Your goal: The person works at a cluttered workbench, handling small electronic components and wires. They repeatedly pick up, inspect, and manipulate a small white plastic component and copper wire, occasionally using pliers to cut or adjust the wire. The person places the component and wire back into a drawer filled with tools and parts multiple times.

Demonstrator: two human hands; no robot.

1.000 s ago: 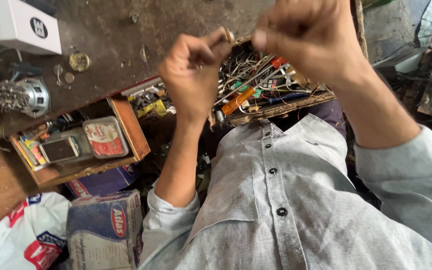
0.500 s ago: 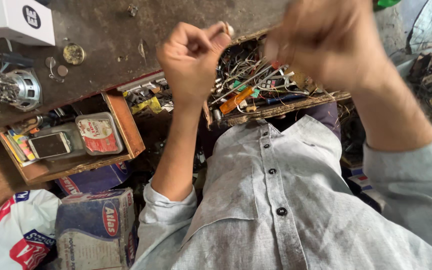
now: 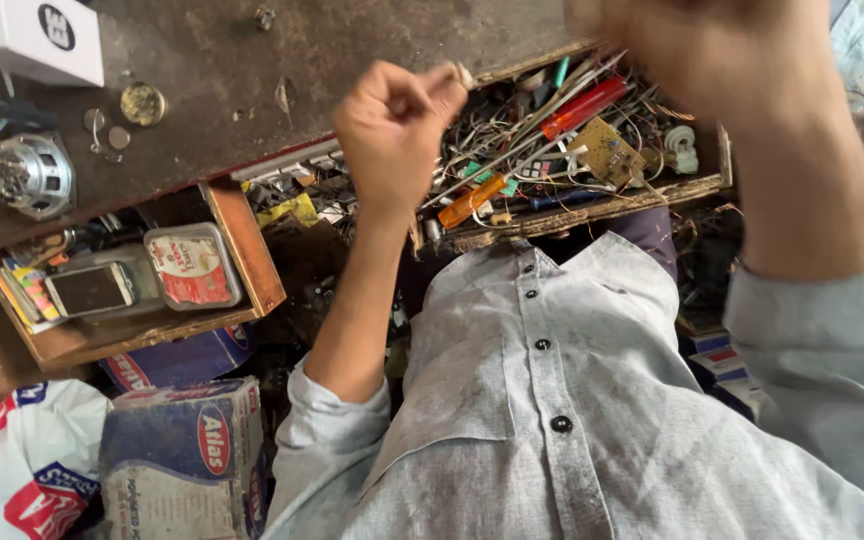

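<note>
Your left hand [image 3: 392, 135] is raised at the upper centre of the frame, curled into a fist. Its thumb and forefinger are pinched on a small pale object [image 3: 464, 74] at the fingertips; the object is too small to identify. Your right hand [image 3: 712, 55] is at the upper right, close to the camera and blurred. It appears clenched, but you cannot tell whether it holds anything.

Below and between both hands lies an open wooden drawer [image 3: 592, 208], crammed with loose wires and tools. In it you can pick out:
- an orange-handled screwdriver [image 3: 472, 200] near the lower left of the drawer;
- a red-handled tool [image 3: 584, 105] nearer the upper middle;
- a tan circuit board [image 3: 607, 152] to the right of centre.

A second open wooden drawer [image 3: 252, 250] sits at centre left. It holds a mobile phone [image 3: 90, 288] lying flat and, just beside it, a lidded plastic tub [image 3: 192, 268].

The dark workbench top [image 3: 212, 70] fills the upper left. On it stand a white box [image 3: 27, 35], a round brass-coloured lid [image 3: 142, 103] and a metal motor part [image 3: 37, 175] with bristling wire.

At lower left a printed cardboard carton [image 3: 182, 455] is next to a white plastic bag [image 3: 22, 470]. Your grey buttoned shirt [image 3: 552, 400] occupies the lower centre and right.
</note>
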